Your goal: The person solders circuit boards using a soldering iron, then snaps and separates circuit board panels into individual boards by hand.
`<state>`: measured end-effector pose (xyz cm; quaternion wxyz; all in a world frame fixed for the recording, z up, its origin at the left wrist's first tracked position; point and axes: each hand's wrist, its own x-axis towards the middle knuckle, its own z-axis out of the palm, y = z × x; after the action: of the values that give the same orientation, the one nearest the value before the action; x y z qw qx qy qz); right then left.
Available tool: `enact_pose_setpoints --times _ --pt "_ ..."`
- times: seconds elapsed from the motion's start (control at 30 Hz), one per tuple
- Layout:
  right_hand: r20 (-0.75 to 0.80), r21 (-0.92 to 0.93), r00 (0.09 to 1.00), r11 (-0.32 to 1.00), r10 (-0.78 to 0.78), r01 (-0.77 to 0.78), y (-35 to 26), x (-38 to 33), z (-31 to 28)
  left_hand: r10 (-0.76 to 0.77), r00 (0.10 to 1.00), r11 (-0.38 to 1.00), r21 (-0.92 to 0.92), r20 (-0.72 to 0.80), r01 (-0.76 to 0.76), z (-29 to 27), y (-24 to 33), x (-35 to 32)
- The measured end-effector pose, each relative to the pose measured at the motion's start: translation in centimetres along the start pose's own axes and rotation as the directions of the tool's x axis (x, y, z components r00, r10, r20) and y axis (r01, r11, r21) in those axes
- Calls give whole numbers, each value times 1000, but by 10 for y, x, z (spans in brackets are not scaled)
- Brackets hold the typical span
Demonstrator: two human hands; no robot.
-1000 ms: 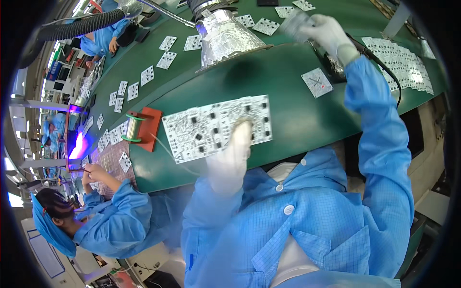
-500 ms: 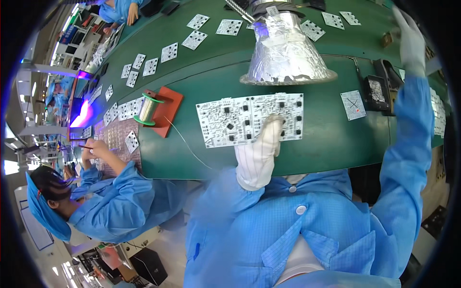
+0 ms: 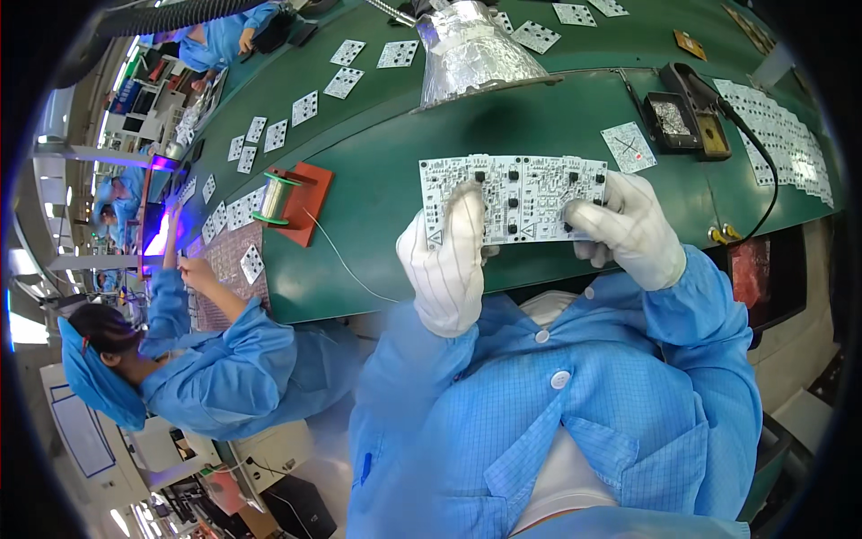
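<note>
Presently grasping 1 white circuit board (image 3: 539, 205), with left hand (image 3: 444, 260) at its 8 o'clock and right hand (image 3: 633, 234) at 4 o'clock.

The hands (image 3: 449, 260) (image 3: 639, 235) partly hide the circuit board (image 3: 528, 211) (its underside is unseen).

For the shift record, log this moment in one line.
left hand: grips circuit board near left end | right hand: grips its right end | wire spool: on red stand, farther left
</note>
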<state>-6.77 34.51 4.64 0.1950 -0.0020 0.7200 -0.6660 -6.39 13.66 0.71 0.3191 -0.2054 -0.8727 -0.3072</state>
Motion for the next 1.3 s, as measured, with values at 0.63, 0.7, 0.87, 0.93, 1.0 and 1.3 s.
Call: enact_pose_setpoints --times 0.63,0.7,0.87,0.93,1.0,1.3 --pt "-94 -298 864 842 -494 449 35 -13 -17 -621 749 416 -713 231 564 -14 31 -4" --pt "49 -498 750 635 -659 591 25 -17 -13 -605 780 526 -654 161 544 -12 32 -5" --pt "372 -658 332 6 -867 753 28 -7 -16 -426 904 799 -481 -28 361 0 24 -12" --pt "296 -757 470 95 -832 646 34 -2 -22 -267 957 893 -400 -108 204 0 23 -17" --pt "254 -945 455 -120 -853 303 32 11 -32 -610 751 462 -657 253 597 -10 35 -5" --pt "551 -540 388 39 -738 841 29 -8 11 -49 998 996 79 -35 52 4 -16 -24"
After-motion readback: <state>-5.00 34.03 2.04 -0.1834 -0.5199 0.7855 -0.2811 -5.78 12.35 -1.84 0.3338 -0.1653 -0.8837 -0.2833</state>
